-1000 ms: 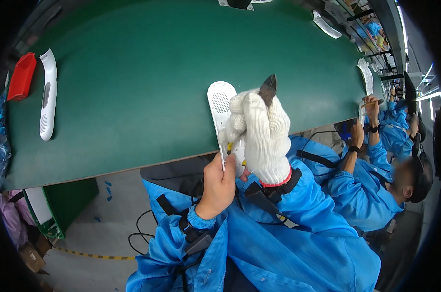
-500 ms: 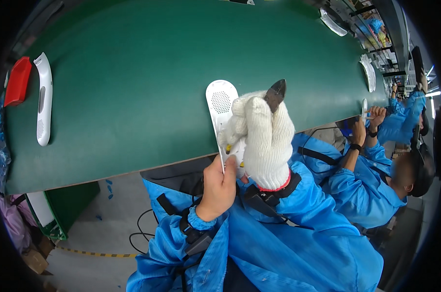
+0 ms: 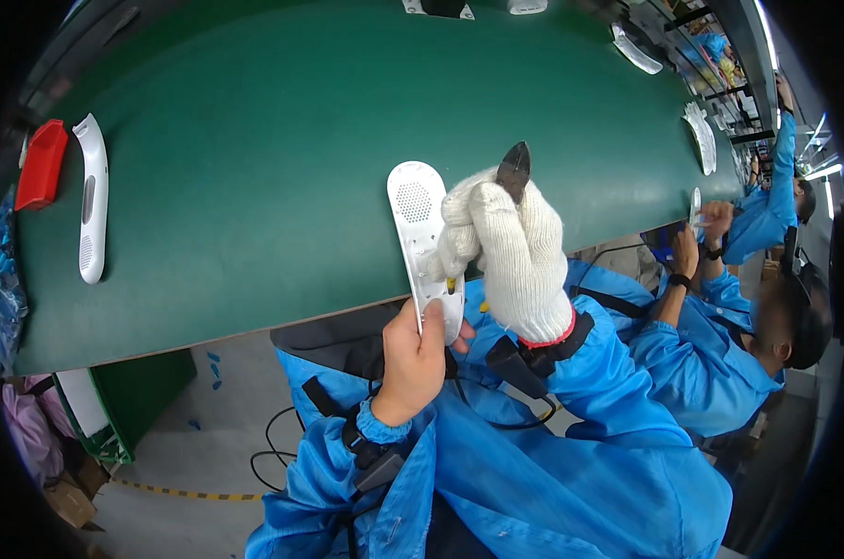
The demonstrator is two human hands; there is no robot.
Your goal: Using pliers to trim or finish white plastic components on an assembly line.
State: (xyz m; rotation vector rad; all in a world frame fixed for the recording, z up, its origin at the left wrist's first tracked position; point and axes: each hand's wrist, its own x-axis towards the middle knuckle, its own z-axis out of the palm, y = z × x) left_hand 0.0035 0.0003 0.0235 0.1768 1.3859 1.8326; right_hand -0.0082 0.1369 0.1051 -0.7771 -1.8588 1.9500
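Note:
My bare left hand (image 3: 414,359) grips the lower end of a long white plastic shell (image 3: 420,228), thumb on its face. The shell has a rounded upper end with a patch of small holes and stands tilted at the bench edge. My right hand (image 3: 510,256), in a white knitted glove with a red cuff edge, is closed beside the shell's right side. A dark pointed tool end (image 3: 514,172) sticks up out of this fist. Small yellow parts (image 3: 451,285) show below the fingers; the glove hides the rest, so the tool's kind is unclear.
A green bench (image 3: 254,186) spreads ahead. At left lie a white curved shell (image 3: 92,200), a red tray (image 3: 42,166) and blue plastic wrap (image 3: 4,289). Further white parts (image 3: 636,49) lie far right. A co-worker in blue (image 3: 701,345) handles a white part at right.
My right hand has shifted slightly right and the dark tool end has tipped leftward. More of the white shell's lower part now shows. My left hand keeps its hold.

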